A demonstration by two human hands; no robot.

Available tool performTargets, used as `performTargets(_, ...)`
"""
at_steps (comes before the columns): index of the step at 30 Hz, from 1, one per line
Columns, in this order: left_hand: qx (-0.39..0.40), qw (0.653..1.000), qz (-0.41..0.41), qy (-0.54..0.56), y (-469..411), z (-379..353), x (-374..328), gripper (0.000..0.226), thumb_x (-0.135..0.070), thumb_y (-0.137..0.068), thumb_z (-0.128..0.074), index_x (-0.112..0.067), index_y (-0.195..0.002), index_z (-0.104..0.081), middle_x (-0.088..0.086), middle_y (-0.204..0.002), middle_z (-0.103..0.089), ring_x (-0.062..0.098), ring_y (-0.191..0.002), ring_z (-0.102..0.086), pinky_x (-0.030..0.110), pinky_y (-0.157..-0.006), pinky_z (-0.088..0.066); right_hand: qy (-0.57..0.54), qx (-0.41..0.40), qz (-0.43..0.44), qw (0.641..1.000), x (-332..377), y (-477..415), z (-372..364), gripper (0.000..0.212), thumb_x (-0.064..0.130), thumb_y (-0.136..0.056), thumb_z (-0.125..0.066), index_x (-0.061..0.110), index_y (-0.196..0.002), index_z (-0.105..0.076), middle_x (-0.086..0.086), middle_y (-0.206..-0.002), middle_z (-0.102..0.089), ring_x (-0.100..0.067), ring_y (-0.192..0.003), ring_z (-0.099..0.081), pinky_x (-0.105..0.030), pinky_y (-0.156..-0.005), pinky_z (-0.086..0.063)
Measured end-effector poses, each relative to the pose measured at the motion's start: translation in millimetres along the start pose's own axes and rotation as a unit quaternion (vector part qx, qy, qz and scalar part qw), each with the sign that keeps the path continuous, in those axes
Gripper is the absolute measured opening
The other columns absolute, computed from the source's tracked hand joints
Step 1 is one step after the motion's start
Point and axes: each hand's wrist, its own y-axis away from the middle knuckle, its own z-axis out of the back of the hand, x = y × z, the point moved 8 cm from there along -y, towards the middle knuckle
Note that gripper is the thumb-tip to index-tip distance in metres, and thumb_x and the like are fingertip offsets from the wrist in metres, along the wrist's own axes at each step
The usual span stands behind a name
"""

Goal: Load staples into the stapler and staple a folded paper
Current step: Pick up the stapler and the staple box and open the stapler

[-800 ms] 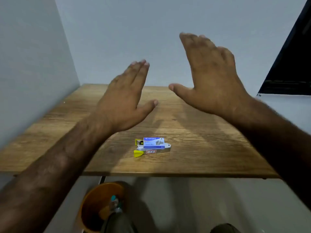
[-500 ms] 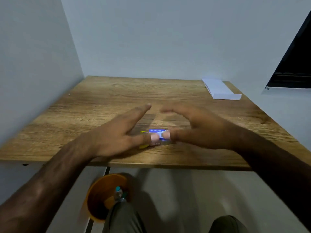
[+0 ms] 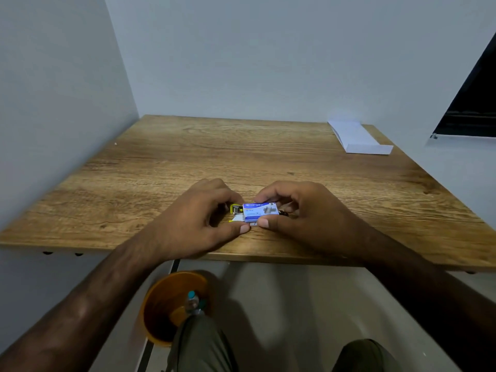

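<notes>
Here, both hands rest near the front edge of the wood-grain counter [image 3: 166, 167], curled toward each other with a small cluster of things between them. The left hand [image 3: 193, 224] has its fingers bent around the small yellow and silver metal stapler [image 3: 236, 211], thumb tip lying on the counter just in front of it; whether it truly grips the stapler or only touches it cannot be told. The right hand [image 3: 300, 216] pinches the little blue and white cardboard staple box [image 3: 259, 212], thumb at the near edge and fingertips over the far edge. The box lies on or against the stapler, just to the right of the stapler's yellow end, so both things sit in the narrow gap between the two thumbs. Well beyond the right hand, at the far right corner of the counter, lies the folded white paper [image 3: 358, 139], untouched. Below the left forearm, on the floor, stands a round orange bin [image 3: 163, 307] with a bottle inside.
</notes>
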Motion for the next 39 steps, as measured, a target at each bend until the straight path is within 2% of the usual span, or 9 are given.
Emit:
performTargets(5,0.02,1.0,0.001,0.003,-4,-3,2,0.043,-0.046,-0.089,-0.071,-0.025,-0.127,-0.067,-0.008,-0.109,-0.062,0.011,-0.104,-0.055,0.044,-0.09,-0.049,-0.049,0.009,-0.024,0.998,-7,1,2,0.03,0.024,-0.08,-0.085,0.026,-0.108,-0.076,0.016,-0.098,-0.076,0.002,-0.085,-0.069,-0.013,-0.072,-0.052)
performTargets(10,0.055,0.998,-0.01,0.005,-16,-5,1,0.043,-0.028,-0.092,-0.071,-0.024,-0.134,-0.063,-0.005,-0.12,-0.064,0.013,-0.111,-0.057,0.042,-0.098,-0.046,-0.113,0.005,-0.059,0.992,-19,2,8,0.03,0.016,-0.08,-0.085,0.021,-0.108,-0.076,0.006,-0.096,-0.078,-0.008,-0.082,-0.074,-0.029,-0.077,-0.062)
performTargets(14,0.084,0.996,-0.003,0.019,-30,-11,4,0.046,-0.013,-0.092,-0.07,-0.023,-0.136,-0.061,-0.005,-0.128,-0.064,0.013,-0.116,-0.059,0.043,-0.102,-0.047,-0.144,-0.01,-0.078,0.986,-28,9,16,0.033,0.01,-0.079,-0.085,0.018,-0.109,-0.075,0.004,-0.094,-0.079,-0.003,-0.079,-0.073,-0.023,-0.078,-0.061)
performTargets(20,0.093,0.995,0.023,0.039,-43,-15,17,0.07,0.007,-0.089,-0.062,-0.038,-0.142,-0.051,-0.014,-0.137,-0.061,0.004,-0.128,-0.053,0.037,-0.109,-0.045,-0.076,-0.037,-0.102,0.991,-43,16,34,0.036,0.021,-0.077,-0.087,0.026,-0.111,-0.076,0.011,-0.093,-0.077,-0.004,-0.081,-0.069,-0.021,-0.077,-0.058)
performTargets(26,0.078,0.996,0.036,0.034,-55,-18,21,0.085,0.015,-0.086,-0.053,-0.048,-0.143,-0.043,-0.021,-0.133,-0.061,-0.007,-0.118,-0.053,0.009,-0.094,-0.039,0.047,-0.014,-0.117,0.992,-54,18,38,0.03,0.035,-0.076,-0.084,0.038,-0.105,-0.075,0.02,-0.088,-0.07,0.001,-0.085,-0.062,-0.018,-0.067,-0.048)
performTargets(29,0.058,0.997,0.029,0.031,-59,-20,18,0.078,0.014,-0.087,-0.05,-0.039,-0.144,-0.046,-0.017,-0.132,-0.062,-0.001,-0.121,-0.053,0.019,-0.101,-0.042,0.067,-0.017,-0.117,0.991,-57,17,37,0.031,0.036,-0.076,-0.083,0.039,-0.106,-0.074,0.021,-0.092,-0.065,0.002,-0.087,-0.058,-0.017,-0.068,-0.043)
performTargets(32,0.014,0.997,0.05,0.059,-56,-15,21,0.057,0.0,-0.097,-0.051,-0.033,-0.143,-0.049,-0.009,-0.131,-0.062,0.01,-0.122,-0.055,0.033,-0.102,-0.047,0.061,-0.01,-0.121,0.991,-60,16,36,0.033,0.038,-0.077,-0.083,0.038,-0.108,-0.074,0.019,-0.098,-0.064,0.002,-0.087,-0.059,-0.017,-0.07,-0.043)
performTargets(34,-0.014,0.997,0.057,0.045,-52,-8,20,0.041,-0.024,-0.102,-0.053,-0.03,-0.142,-0.05,-0.009,-0.121,-0.064,0.013,-0.111,-0.06,0.035,-0.095,-0.048,0.055,-0.004,-0.126,0.99,-64,16,36,0.034,0.038,-0.077,-0.084,0.037,-0.109,-0.074,0.019,-0.098,-0.065,0.001,-0.086,-0.06,-0.016,-0.069,-0.041)
performTargets(39,0.011,0.99,0.131,-0.046,-42,-2,21,0.089,-0.084,-0.075,-0.037,-0.027,-0.143,-0.043,-0.014,-0.096,-0.066,0.005,-0.088,-0.059,0.035,-0.076,-0.047,0.014,0.018,-0.146,0.989,-70,14,35,0.032,0.034,-0.077,-0.085,0.037,-0.107,-0.075,0.012,-0.1,-0.067,-0.006,-0.087,-0.062,-0.026,-0.076,-0.05)
